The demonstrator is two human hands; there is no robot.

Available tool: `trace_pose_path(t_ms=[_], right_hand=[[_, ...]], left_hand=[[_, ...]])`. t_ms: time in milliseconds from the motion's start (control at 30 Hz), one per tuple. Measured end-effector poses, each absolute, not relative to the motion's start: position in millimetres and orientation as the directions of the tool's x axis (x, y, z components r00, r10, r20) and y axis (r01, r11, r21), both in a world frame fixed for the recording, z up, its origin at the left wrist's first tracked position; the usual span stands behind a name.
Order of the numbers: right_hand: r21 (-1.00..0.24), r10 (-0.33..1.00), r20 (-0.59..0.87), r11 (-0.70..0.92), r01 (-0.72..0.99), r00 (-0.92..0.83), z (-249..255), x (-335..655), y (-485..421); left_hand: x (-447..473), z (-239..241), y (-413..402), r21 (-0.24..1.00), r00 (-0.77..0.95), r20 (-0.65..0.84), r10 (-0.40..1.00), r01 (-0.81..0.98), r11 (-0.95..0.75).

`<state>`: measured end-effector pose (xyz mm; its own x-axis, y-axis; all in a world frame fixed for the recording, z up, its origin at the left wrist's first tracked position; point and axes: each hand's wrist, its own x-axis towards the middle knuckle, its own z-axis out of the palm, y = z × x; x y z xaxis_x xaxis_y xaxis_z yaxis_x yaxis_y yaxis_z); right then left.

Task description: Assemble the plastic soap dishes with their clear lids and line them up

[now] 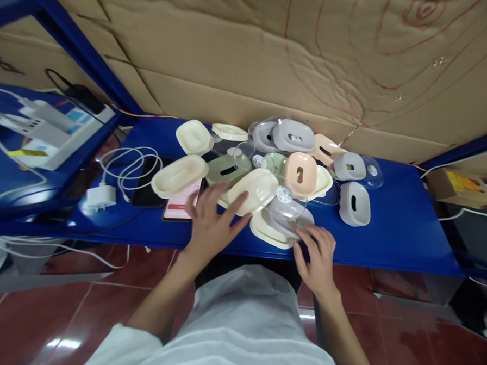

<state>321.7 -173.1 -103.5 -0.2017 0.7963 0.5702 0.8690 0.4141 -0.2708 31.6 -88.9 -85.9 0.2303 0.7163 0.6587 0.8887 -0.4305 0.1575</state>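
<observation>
A heap of oval plastic soap-box parts lies on a blue shelf [396,234]: cream trays [179,175], grey covers [354,203], a peach cover [300,174] and clear lids [288,209]. My left hand [211,224] is spread flat, its fingertips on a cream tray [253,189] at the pile's near side. My right hand [317,254] is at the shelf's front edge, fingers curled and resting on a cream tray [265,230] under a clear lid.
A phone with a pink screen [180,201] lies by my left hand, beside a dark phone [147,191], a white charger [101,195] and its coiled cable. A white power strip [46,134] sits far left. Cardboard [275,53] backs the shelf. A small carton [458,185] stands at right.
</observation>
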Motion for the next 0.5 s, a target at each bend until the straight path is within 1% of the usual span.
trace_pose_path(t_ms=[33, 67, 133, 200, 300, 400, 500], right_hand=[[-0.252, 0.779, 0.598, 0.403, 0.880, -0.186, -103, 317, -172], [-0.230, 0.766, 0.615, 0.400, 0.887, -0.186, -102, 312, -169], [-0.188, 0.773, 0.594, 0.404, 0.895, -0.223, -99, 302, -159], [-0.167, 0.803, 0.539, 0.398, 0.902, -0.254, -96, 296, -146], [-0.187, 0.809, 0.533, 0.400, 0.897, -0.249, -98, 296, -131], [-0.263, 0.778, 0.588, 0.442, 0.858, -0.221, -103, 302, -125], [-0.304, 0.773, 0.615, 0.417, 0.856, -0.158, -107, 307, -124]], left_hand=[[23, -83, -84, 0.190, 0.129, 0.655, 0.745, 0.926, -0.327], [14, -79, -79, 0.241, 0.018, 0.620, 0.785, 0.947, -0.212], [-3, -75, -67, 0.337, -0.162, 0.498, 0.852, 0.941, -0.018], [-17, -73, -55, 0.375, -0.224, 0.396, 0.890, 0.925, 0.066], [-34, -77, -41, 0.369, -0.163, 0.333, 0.929, 0.929, 0.030], [-48, -81, -32, 0.359, -0.099, 0.351, 0.931, 0.933, -0.036], [-60, -84, -20, 0.344, -0.043, 0.334, 0.941, 0.935, -0.080]])
